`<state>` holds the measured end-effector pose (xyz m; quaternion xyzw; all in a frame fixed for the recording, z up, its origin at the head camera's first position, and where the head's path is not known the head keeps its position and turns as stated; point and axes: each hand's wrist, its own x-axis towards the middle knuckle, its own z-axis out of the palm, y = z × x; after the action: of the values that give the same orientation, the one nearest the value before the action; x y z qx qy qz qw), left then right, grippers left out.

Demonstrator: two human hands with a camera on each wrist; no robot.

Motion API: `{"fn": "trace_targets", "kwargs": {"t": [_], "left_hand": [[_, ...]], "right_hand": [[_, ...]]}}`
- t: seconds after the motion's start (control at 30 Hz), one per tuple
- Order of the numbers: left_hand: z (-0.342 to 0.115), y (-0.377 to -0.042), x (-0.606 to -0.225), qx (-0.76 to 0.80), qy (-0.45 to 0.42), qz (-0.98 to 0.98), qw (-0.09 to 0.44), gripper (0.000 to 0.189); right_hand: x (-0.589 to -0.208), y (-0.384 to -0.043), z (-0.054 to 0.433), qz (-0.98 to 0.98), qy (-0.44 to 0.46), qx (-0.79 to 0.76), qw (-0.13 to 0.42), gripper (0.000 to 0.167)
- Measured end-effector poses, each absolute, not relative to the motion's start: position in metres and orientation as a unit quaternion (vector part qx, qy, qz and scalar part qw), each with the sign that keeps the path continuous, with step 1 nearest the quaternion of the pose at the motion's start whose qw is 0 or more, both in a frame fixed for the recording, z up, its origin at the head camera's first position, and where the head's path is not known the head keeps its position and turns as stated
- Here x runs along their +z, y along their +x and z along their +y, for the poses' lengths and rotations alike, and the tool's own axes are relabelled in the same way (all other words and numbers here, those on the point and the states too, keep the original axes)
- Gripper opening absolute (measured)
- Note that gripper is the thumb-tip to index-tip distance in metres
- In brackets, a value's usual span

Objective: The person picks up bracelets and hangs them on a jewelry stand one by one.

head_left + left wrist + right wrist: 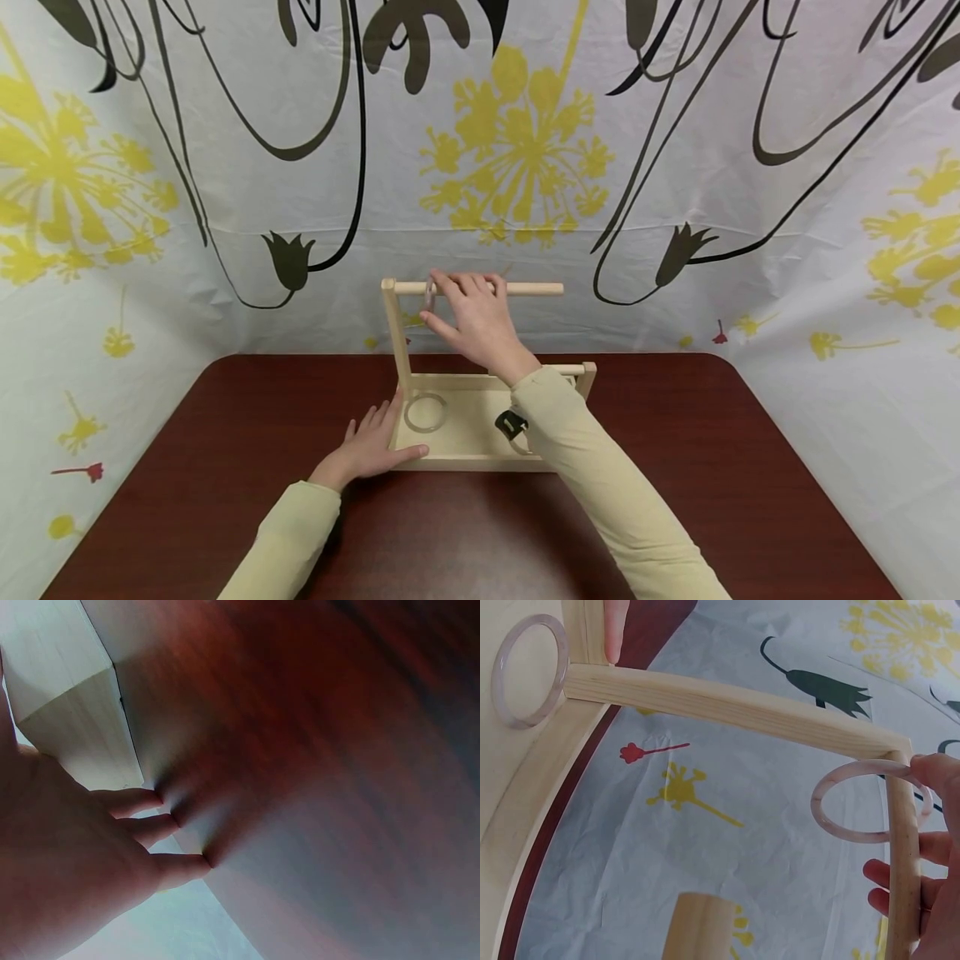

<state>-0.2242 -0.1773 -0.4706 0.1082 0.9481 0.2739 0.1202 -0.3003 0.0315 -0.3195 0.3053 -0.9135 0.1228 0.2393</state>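
My right hand (pixel 480 321) is up at the top rod (pixel 536 289) of a wooden stand and pinches a pale, glassy bangle (pixel 430 294) between thumb and index finger. The bangle encircles the rod near its post; in the right wrist view the other fingers lie behind the rod. My left hand (pixel 369 446) rests at the stand's left front corner, fingers straight along its side and thumb on the front edge of the base (pixel 465 463). A second bangle (pixel 426 430) lies flat in the base's left part.
Partly behind the right sleeve are a small dark object (pixel 512 425), kind unclear, and part of another ring (pixel 517 447). A lower rod (pixel 566 369) runs to a short post (pixel 587 381). The stand is on a dark reddish table (pixel 675 467) before a patterned cloth (pixel 525 192).
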Motion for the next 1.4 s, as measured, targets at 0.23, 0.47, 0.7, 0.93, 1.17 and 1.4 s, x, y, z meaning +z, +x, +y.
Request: {"fn": "trace_targets", "kwargs": {"t": [0.23, 0.47, 0.7, 0.93, 1.17, 1.4], "left_hand": [[-0.177, -0.225, -0.472, 0.270, 0.109, 0.949, 0.120, 0.108], [-0.178, -0.224, -0.472, 0.269, 0.109, 0.950, 0.118, 0.108], [-0.178, -0.225, -0.473, 0.269, 0.109, 0.950, 0.116, 0.109], [-0.178, -0.226, -0.475, 0.265, 0.107, 0.951, 0.117, 0.109], [-0.178, -0.227, -0.476, 0.264, 0.109, 0.951, 0.114, 0.108], [-0.177, -0.225, -0.473, 0.268, 0.112, 0.951, 0.110, 0.108]], "right_hand": [[-0.321, -0.302, 0.034, -0.907, 0.322, 0.127, 0.241, 0.065], [-0.319, -0.300, 0.040, -0.896, 0.343, 0.167, 0.227, 0.067], [-0.319, -0.293, 0.048, -0.878, 0.370, 0.192, 0.235, 0.063], [-0.324, -0.287, 0.055, -0.860, 0.389, 0.203, 0.259, 0.056], [-0.329, -0.278, 0.061, -0.845, 0.399, 0.229, 0.273, 0.054], [-0.337, -0.270, 0.064, -0.843, 0.401, 0.252, 0.255, 0.052]]}}
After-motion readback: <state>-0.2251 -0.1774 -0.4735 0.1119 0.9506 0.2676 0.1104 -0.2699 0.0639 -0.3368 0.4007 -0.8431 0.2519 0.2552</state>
